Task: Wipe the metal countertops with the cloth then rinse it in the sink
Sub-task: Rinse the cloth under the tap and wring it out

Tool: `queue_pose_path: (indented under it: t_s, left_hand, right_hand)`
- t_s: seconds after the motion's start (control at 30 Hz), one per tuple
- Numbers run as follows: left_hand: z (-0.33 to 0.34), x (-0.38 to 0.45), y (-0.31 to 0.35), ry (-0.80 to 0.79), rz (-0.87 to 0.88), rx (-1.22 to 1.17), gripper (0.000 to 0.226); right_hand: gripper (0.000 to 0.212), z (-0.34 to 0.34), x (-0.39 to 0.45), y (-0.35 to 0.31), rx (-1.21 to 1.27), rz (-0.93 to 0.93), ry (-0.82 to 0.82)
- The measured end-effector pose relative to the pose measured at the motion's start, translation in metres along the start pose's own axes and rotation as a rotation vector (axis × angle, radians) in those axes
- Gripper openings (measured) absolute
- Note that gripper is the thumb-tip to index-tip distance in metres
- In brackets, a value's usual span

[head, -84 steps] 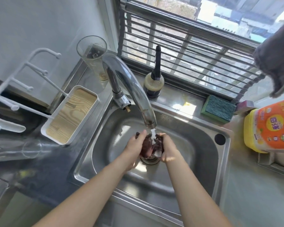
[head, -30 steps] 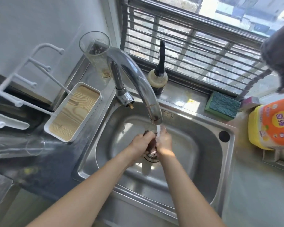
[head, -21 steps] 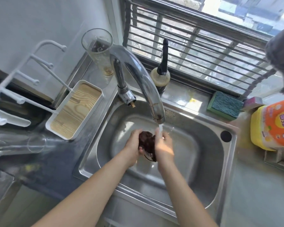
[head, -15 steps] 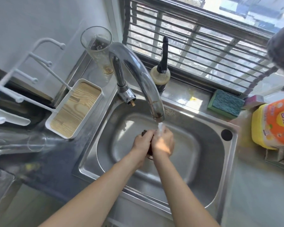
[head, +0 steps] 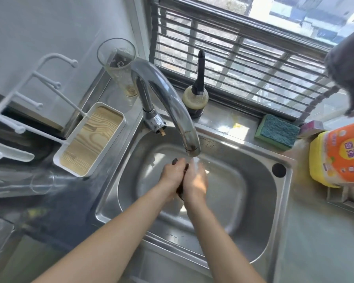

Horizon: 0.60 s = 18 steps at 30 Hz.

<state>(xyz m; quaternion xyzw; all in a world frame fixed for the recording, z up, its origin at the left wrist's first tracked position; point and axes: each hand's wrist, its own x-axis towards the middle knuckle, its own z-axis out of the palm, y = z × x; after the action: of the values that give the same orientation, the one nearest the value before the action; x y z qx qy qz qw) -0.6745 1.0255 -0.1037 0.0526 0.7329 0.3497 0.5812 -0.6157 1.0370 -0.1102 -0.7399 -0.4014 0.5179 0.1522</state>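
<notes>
Over the middle of the steel sink (head: 262, 203), my left hand (head: 171, 177) and my right hand (head: 195, 181) press together around a dark brown cloth (head: 181, 192). Only thin strips of the cloth show between the palms and at the fingertips. Water runs from the curved chrome tap (head: 172, 103) onto my right hand. The metal countertop (head: 319, 242) lies to the right of the sink.
A white tray with a wooden base (head: 90, 139) and a white rack (head: 18, 107) stand left of the sink. A tall glass (head: 119, 64), a dark-capped bottle (head: 195, 99), a blue-green sponge (head: 277, 132) and a yellow-orange detergent jug (head: 339, 158) line the back and right. A grey cloth (head: 349, 72) hangs top right.
Both hands have kept working the cloth under the running water, opening apart and pressing together again. They now sit closed tightly on it, with less cloth showing than 0.7 s ago.
</notes>
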Motion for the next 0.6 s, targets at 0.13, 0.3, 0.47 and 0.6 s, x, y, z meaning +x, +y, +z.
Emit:
queue_pose_path:
  t_s: [0.13,0.3,0.47,0.6]
  left_hand:
    - [-0.003,0.003,-0.004,-0.011,-0.063,-0.005,0.021]
    - [-0.004,-0.001,-0.013,-0.198,-0.090,0.120,0.036]
    - [-0.029,0.011,-0.016,-0.195,-0.172,0.000,0.040]
    - [-0.038,0.018,-0.021,-0.172,-0.138,0.054,0.040]
  right_hand:
    - [0.044,0.000,-0.019,0.007,0.023,-0.066,0.058]
    - [0.034,-0.027,0.040,0.007,0.371,0.217,-0.151]
    - [0.040,-0.061,0.034,0.009,0.396,0.218,-0.451]
    - [0.019,-0.065,0.039,0.038,0.242,0.221,-0.055]
